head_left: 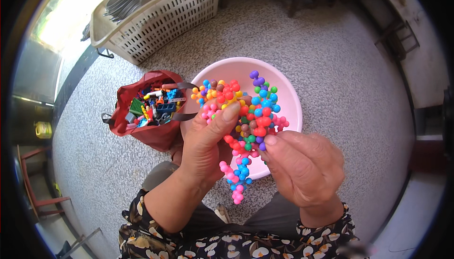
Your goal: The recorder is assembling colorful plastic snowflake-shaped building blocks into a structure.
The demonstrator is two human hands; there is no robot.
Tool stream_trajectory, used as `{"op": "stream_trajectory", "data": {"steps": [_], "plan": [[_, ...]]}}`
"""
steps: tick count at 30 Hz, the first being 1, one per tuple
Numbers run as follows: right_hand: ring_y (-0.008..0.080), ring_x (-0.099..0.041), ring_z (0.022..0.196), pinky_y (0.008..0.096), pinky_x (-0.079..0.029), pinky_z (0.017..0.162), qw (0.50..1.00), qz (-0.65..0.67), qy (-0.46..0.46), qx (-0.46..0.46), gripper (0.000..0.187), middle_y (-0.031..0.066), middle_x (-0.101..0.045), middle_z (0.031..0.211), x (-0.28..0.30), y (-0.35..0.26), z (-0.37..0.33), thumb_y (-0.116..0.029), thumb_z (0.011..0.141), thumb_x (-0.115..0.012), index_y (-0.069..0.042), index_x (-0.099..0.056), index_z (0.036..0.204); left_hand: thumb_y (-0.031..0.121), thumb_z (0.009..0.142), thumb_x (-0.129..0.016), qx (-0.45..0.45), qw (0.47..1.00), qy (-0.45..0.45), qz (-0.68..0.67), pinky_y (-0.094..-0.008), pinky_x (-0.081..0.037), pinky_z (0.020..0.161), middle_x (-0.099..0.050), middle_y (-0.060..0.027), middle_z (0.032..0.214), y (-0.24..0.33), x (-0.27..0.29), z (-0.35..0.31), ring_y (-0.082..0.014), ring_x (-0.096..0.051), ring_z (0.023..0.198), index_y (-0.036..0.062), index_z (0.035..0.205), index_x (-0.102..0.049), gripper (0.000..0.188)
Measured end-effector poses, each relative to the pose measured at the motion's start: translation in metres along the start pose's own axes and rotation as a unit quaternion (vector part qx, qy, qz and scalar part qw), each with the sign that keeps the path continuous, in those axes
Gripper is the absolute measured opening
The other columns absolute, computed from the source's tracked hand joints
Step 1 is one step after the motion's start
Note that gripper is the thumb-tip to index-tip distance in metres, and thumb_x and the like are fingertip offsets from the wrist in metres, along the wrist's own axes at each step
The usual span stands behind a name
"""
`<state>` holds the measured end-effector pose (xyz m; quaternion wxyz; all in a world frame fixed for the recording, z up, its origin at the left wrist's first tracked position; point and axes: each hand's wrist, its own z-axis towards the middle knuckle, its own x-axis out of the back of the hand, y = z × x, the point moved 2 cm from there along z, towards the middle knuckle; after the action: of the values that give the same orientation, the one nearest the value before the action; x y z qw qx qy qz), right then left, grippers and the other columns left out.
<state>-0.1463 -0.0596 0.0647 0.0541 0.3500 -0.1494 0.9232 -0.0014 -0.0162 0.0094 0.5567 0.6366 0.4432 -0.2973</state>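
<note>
bead cluster (pixel 262 110), held up between the left grip (pixel 205 138) and the right grip (pixel 305 164), in many colours. beneath both grips, a grey speckled floor (pixel 350 93). well beyond the left grip, a white slatted crate (pixel 165 20), loaded with dark rounded wares (pixel 124 1), too dim to make out fully. directly below the grips, a round pink basin (pixel 246 61). left of the left grip, just beside the basin, an open dark-red bag (pixel 153 136) with black straps (pixel 187 85), filled with mixed toy bricks (pixel 165 107). on the cluster's left side, the left grip, wrapped around with the thumb pressed on top. at the cluster's lower right, the right grip, with thumb and fingers brought together. between the grips, hanging downward from the cluster, a pink-and-blue strand (pixel 242 171). at the tip of the right grip, pinched, a small purple piece (pixel 261 144); whether firmly joined to the rest, impossible to tell.
</note>
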Motion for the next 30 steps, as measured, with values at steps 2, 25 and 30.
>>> {"op": "stream_trajectory", "data": {"steps": [2,25,30], "plan": [[0.0148,-0.057,0.058,0.0254,-0.045,0.048,1.000,-0.004,0.000,-0.003,0.030,0.0076,-0.062,0.085,-0.002,-0.001,-0.001,-0.009,0.068,-0.066,-0.001,-0.064,0.097,0.015,0.086,-0.059,-0.009,1.000,0.023,0.012,-0.0356,-0.050,0.085,-0.059,-0.0132,0.104,0.002,-0.003,-0.001,-0.0221,-0.061,0.095,-0.0036,0.113,-0.050,0.034],[0.0162,-0.058,0.059,0.0261,-0.047,0.051,0.998,0.008,0.000,-0.067,0.031,0.0058,-0.060,0.076,-0.003,-0.003,-0.004,-0.001,0.065,-0.072,0.001,-0.063,0.095,0.010,0.082,-0.063,-0.005,0.999,-0.018,0.051,-0.0312,-0.047,0.085,-0.059,-0.0088,0.100,0.003,0.006,-0.001,-0.0169,-0.058,0.093,-0.0020,0.114,-0.048,0.038],[0.0178,-0.058,0.058,0.0275,-0.047,0.050,0.998,0.004,0.006,-0.056,0.029,0.0075,-0.062,0.074,-0.003,-0.004,-0.001,0.000,0.064,-0.072,0.000,-0.063,0.092,0.017,0.086,-0.060,0.003,1.000,0.000,-0.018,-0.0359,-0.048,0.088,-0.059,-0.0129,0.104,0.005,-0.006,-0.003,-0.0230,-0.060,0.098,-0.0021,0.114,-0.048,0.036]]}}
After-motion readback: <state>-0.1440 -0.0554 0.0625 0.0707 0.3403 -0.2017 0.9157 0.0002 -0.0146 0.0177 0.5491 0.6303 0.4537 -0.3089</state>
